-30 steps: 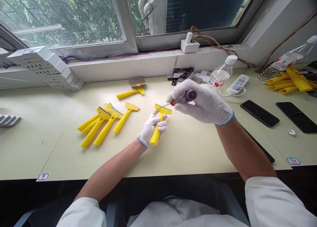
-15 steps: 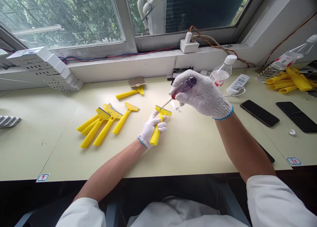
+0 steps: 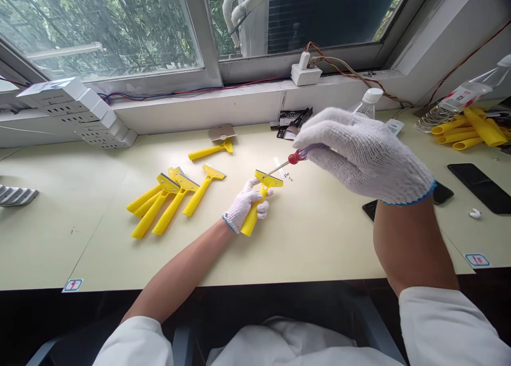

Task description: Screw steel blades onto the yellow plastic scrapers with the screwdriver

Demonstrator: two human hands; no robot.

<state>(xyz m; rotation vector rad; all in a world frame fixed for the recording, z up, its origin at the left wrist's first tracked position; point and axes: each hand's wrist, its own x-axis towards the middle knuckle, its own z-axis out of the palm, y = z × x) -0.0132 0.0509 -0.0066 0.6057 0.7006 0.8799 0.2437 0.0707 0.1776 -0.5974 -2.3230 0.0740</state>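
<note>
Near the middle of the frame, the left hand (image 3: 239, 209), in a white knit glove with a blue cuff edge, is closed around the handle of a yellow scraper (image 3: 251, 217). The scraper tilts slightly, its wide head toward the top of the frame and its handle end pointing down and to the left. The right hand (image 3: 363, 156), gloved alike, is right of center and above the counter (image 3: 319, 243). Its fingers curve loosely over the handle of a screwdriver (image 3: 294, 157), thumb underneath; the hand hides most of that handle, while the red collar and metal shaft show. The shaft slants down to the left, its tip at the left part of the scraper's head; whether it sits in a screw is too small to tell.

Just right of that head lie a pale strip (image 3: 279, 165) and some tiny metal pieces (image 3: 288, 177). Left of center, several yellow scrapers (image 3: 149, 215) overlap in a pile, with a single scraper (image 3: 195, 198) just beside them. Farther up, another scraper (image 3: 209, 151) has its head against a brown card (image 3: 222, 133). Black packets (image 3: 289, 124) lie above the right hand's fingertips. At the upper right of the frame, yellow handles (image 3: 463, 134) lie heaped near a clear bottle (image 3: 459, 100); below them are a dark phone (image 3: 483, 188) and a white earbud (image 3: 475, 213).
</note>
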